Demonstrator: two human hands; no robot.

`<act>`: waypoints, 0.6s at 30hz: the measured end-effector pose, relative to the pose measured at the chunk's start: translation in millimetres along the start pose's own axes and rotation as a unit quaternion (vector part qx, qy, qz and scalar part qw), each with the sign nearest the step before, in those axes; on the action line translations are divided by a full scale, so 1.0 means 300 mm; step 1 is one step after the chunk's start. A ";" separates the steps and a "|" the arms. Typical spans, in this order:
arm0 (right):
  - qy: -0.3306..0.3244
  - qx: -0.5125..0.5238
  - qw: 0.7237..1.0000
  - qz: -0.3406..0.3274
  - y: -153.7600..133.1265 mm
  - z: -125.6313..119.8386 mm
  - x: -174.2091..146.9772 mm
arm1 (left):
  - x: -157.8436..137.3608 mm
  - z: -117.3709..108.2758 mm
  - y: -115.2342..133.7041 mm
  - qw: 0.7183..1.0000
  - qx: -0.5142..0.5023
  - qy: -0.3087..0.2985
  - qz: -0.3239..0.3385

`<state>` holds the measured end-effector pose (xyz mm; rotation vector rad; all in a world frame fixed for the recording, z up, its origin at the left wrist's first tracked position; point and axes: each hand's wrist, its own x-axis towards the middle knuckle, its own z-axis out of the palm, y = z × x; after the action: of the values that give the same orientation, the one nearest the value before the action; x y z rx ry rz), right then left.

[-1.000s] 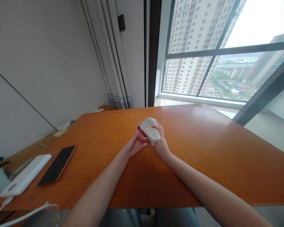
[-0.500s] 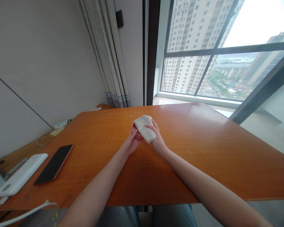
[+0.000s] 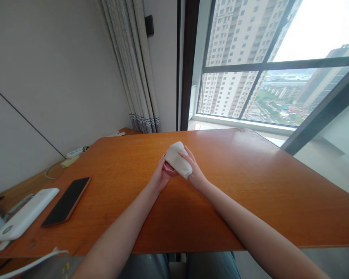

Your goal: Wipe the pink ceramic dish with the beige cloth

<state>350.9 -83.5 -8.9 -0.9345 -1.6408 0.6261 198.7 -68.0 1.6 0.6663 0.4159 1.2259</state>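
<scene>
While seated at a broad, orange-brown counter, faces a large, multi-paned window beyond the far right side, with a long grey curtain hanging gathered to the left of it. Down along the left side, shows first a white slab, apparently a power bank, lying near the edge; then, just beside it, a dark-screened phone, face up, well apart from the work.

Brings both bare hands close together over the middle of the counter. With the right grip, holds narrow on a folded off-white cloth — some fingers over its face, others along its far edge — and lays it across the top of a small pink vessel, perhaps a bowl. With the left grip, closes around the left side of that same bowl, fingers partly out of sight. Keeps the bowl between the two, mostly covered by the fabric; cannot tell resting from lifted, the base being hidden.

By the look of it, is midway: has the bowl in one grip and the cloth against it with the other. Leaves undone, by the same reckoning, any letting go or setting down of either. Cannot tell the share of pink surface already gone over.
</scene>
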 end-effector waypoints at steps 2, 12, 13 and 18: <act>0.000 -0.013 1.000 -0.013 -0.023 0.027 -0.016 | -0.001 0.009 0.007 0.999 -0.021 -0.013 0.037; 0.031 -0.015 0.999 -0.037 -0.017 -0.052 0.019 | -0.017 0.001 0.011 0.984 0.027 -0.027 -0.171; 0.025 -0.029 0.999 -0.032 -0.012 -0.053 0.020 | -0.014 0.000 0.008 0.987 0.026 -0.017 -0.156; -0.038 -0.134 0.990 -0.020 -0.030 0.016 -0.020 | 0.007 -0.006 0.012 1.000 -0.017 0.009 -0.024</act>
<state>344.5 -93.1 -6.4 -1.0782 -1.8380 0.4234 195.7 -64.8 2.7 0.6138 0.4223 1.1925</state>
